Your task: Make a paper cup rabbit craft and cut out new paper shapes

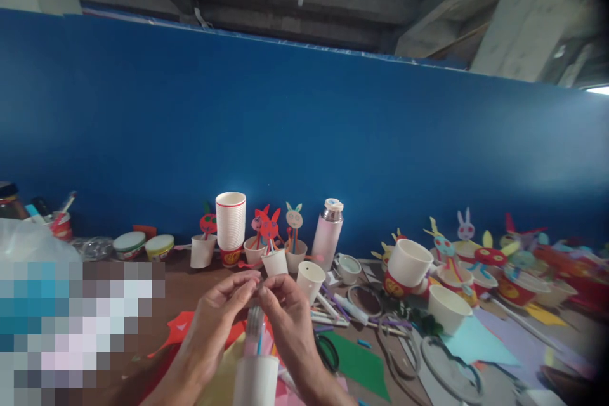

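Note:
My left hand (223, 307) and my right hand (288, 304) meet at the fingertips, low in the middle of the view. Both are closed in a pinch, and whatever lies between the fingers is too small to make out. Just below them stands a white paper cup (255, 380) holding a fork (254, 323) and some coloured sticks or pens. Beyond my hands are paper cups with paper rabbit figures, such as a red rabbit (270, 226) and a pale rabbit (295, 219). A white cup (310, 280) leans close to my right hand.
A tall stack of paper cups (231, 222) and a pinkish thermos (327, 235) stand against the blue partition (285, 127). Black-handled scissors (327, 352), green paper (359, 361) and pens lie to the right. Rabbit cups crowd the far right. Two lidded tubs (129, 244) sit left.

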The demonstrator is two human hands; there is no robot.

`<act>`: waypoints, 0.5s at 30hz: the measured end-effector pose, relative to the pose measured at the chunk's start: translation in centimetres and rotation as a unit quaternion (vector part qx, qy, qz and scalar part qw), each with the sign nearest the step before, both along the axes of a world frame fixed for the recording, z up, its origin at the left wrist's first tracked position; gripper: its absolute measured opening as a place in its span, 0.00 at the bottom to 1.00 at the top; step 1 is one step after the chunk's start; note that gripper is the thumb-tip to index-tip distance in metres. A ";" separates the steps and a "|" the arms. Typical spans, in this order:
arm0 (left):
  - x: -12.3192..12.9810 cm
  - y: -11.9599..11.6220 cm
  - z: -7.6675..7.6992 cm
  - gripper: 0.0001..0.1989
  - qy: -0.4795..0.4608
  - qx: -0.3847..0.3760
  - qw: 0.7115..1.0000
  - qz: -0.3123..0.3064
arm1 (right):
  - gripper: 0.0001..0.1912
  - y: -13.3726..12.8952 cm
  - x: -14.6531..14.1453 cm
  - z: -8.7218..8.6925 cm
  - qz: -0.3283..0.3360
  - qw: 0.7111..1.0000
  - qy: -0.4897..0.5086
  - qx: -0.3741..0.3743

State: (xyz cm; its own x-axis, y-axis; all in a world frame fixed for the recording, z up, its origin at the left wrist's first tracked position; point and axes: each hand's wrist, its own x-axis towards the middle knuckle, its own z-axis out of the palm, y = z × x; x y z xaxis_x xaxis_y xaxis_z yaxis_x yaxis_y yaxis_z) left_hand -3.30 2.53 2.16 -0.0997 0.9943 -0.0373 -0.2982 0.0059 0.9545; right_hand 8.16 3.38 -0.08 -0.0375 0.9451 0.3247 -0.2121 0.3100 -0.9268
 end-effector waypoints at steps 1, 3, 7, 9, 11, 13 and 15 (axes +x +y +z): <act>0.0 0.0 0.0 0.15 -0.002 -0.002 1.000 -0.003 | 0.08 0.0 0.0 0.0 0.003 1.000 0.010 -0.002; 0.1 -0.1 0.1 0.14 -0.006 -0.008 1.000 -0.012 | 0.08 0.0 0.0 0.1 0.008 1.000 0.022 -0.008; 0.3 -0.3 0.4 0.14 0.000 -0.013 1.000 -0.008 | 0.09 -0.2 0.2 0.5 0.021 0.999 0.036 -0.014; 0.4 -0.3 0.6 0.15 0.014 -0.015 1.000 0.003 | 0.10 -0.2 0.2 0.6 0.029 0.999 0.041 -0.016; 0.5 -0.3 0.6 0.15 0.033 -0.008 0.999 0.020 | 0.12 0.0 0.2 0.6 0.030 0.998 0.050 -0.023; 0.6 -0.3 0.6 0.13 0.052 0.008 0.998 0.039 | 0.11 0.2 0.1 0.4 0.026 0.997 0.061 -0.029; 0.6 -0.2 0.5 0.10 0.062 0.019 0.997 0.049 | 0.10 0.3 0.0 0.2 0.019 0.997 0.063 -0.034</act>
